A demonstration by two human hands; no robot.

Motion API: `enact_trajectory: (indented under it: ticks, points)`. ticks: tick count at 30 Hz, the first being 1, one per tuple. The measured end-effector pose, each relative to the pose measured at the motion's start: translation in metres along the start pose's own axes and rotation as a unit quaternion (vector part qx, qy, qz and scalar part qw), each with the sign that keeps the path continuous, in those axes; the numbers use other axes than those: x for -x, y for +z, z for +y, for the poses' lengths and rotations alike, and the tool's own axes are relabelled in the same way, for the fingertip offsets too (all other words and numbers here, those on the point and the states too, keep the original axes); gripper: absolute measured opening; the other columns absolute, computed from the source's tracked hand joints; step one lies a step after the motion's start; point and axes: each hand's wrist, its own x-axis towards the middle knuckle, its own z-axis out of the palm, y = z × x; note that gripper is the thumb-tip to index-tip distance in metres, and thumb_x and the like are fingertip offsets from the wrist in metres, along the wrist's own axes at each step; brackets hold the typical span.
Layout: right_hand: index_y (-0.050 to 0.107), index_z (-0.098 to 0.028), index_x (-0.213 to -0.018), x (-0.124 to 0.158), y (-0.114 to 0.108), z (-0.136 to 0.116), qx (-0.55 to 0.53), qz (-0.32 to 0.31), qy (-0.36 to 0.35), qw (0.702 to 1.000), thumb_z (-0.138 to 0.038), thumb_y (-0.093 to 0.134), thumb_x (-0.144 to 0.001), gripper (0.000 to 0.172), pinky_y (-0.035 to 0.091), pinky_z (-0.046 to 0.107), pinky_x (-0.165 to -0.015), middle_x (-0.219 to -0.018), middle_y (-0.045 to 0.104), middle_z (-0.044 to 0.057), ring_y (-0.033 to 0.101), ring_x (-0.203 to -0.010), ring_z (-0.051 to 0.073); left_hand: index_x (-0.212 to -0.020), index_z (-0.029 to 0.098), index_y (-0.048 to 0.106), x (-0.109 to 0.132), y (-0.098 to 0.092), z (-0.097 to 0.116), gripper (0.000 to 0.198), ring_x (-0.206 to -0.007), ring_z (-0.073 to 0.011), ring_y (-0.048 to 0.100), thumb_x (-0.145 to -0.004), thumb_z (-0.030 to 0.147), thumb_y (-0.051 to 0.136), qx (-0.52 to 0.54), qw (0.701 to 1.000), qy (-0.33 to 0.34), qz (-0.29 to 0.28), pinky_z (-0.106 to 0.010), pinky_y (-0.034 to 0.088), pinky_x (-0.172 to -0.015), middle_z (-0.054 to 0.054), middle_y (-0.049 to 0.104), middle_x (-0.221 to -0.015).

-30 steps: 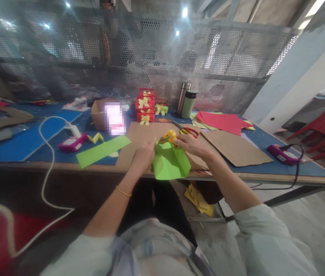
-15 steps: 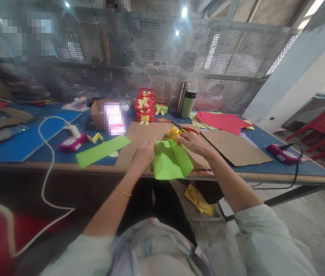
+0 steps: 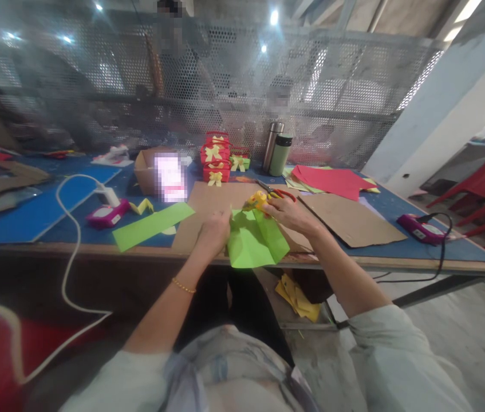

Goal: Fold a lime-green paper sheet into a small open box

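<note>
Head view: left hand (image 3: 214, 229) gripped the green paper (image 3: 254, 247) at its 10 o'clock edge, right hand (image 3: 290, 214) pinched its 1 o'clock corner, over the table (image 3: 96, 247) rim. Light, floppy, probably tearable; best held by the edges.

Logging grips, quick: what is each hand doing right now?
Left hand: closed, pinching the green paper.
Right hand: closed on a yellow tool at the paper's top edge.
</note>
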Motion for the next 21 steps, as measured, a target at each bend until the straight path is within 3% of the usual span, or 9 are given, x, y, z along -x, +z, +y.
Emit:
enact_trajectory:
  ticks: [8, 21]
  points:
    - [0.06, -0.019, -0.068, 0.0024, -0.004, 0.0035, 0.006, -0.007, -0.028, 1.0, -0.045, 0.046, -0.097, 0.041, 0.036, 0.028, -0.065, -0.072, 0.061, 0.003, 0.053, -0.068, 0.015, -0.115, 0.012, 0.063, -0.0004, 0.0031, -0.0025, 0.032, -0.095, -0.0249, 0.062, -0.096, 0.008, 0.037, -0.002, 1.0, 0.003, 0.006, -0.036, 0.049, -0.085, -0.015, 0.067, -0.1]
    - [0.058, -0.019, -0.07, -0.0014, -0.003, -0.0025, 0.017, 0.0, -0.004, 1.0, -0.044, 0.045, -0.098, 0.04, 0.035, 0.029, -0.066, -0.075, 0.063, 0.004, 0.055, -0.069, 0.016, -0.118, 0.011, 0.062, 0.0004, 0.0019, -0.0012, 0.034, -0.095, -0.0261, 0.062, -0.098, 0.01, 0.035, 0.013, 1.0, 0.009, 0.015, -0.039, 0.05, -0.086, -0.015, 0.068, -0.099]
